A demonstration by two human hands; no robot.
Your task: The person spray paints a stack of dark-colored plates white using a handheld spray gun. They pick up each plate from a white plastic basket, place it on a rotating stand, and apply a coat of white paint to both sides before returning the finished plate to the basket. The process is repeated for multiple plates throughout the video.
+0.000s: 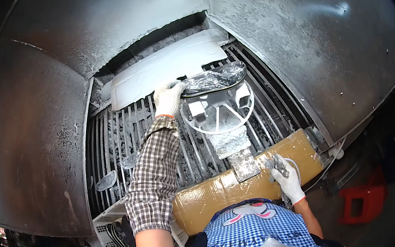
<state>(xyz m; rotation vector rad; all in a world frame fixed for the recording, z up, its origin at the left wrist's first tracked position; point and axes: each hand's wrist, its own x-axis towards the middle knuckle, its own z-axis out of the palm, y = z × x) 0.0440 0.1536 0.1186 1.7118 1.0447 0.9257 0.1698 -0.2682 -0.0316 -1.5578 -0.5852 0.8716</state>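
My left hand (169, 98), in a white knit glove, grips the left end of a long, rounded black piece (214, 79) shaped like a shoe sole, its face covered in shiny crinkled film. The piece sits over the far part of a white spoked wheel stand (217, 118) with two blocks on it. Lower right, my gloved right hand (287, 181) is closed around a spray gun (277, 165) with a thin hose. The gun is over the taped brown cardboard roll (208, 198), apart from the black piece.
Powder-coated metal walls (28, 142) enclose a slatted grate (194, 156) on three sides. A white sheet (164, 67) lies at the back. Small oval pieces (106, 180) rest on the left slats. A white basket (109, 244) holds striped black soles; a red stool (365, 203) stands right.
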